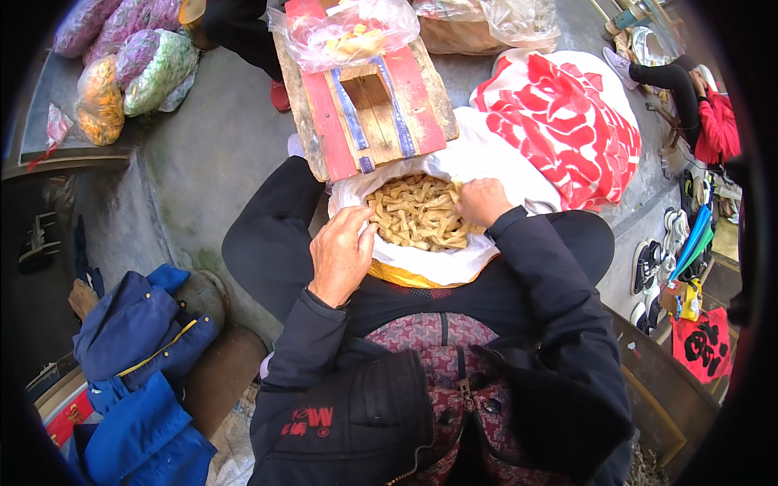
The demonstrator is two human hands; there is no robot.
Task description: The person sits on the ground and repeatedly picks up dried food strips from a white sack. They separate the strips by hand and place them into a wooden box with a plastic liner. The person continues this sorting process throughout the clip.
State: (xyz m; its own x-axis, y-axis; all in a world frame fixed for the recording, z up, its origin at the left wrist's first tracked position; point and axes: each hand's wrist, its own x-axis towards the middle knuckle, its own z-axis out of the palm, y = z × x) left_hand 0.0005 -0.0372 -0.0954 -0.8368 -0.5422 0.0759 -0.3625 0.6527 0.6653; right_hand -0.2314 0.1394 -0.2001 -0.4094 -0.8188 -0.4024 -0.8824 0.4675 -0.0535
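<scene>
A white woven sack with a yellow lower band stands between my knees, its mouth rolled wide. Inside lie many yellowish-brown twisted, bow-shaped dried pieces. My left hand is at the sack's left rim, thumb apart from the fingers, with nothing seen between them. At the right side of the mouth, my right hand has its fingers curled beside the pieces and the rim; whether they pinch a piece or the sack is hidden. Just beyond the sack is a red-and-bare wooden stand with a square opening edged in blue tape.
A clear plastic bag with yellowish pieces lies on the stand. A red-and-white floral cloth bundle sits right. Blue clothes lie on the left; filled bags stand far left. Shoes line the right. Other people sit nearby.
</scene>
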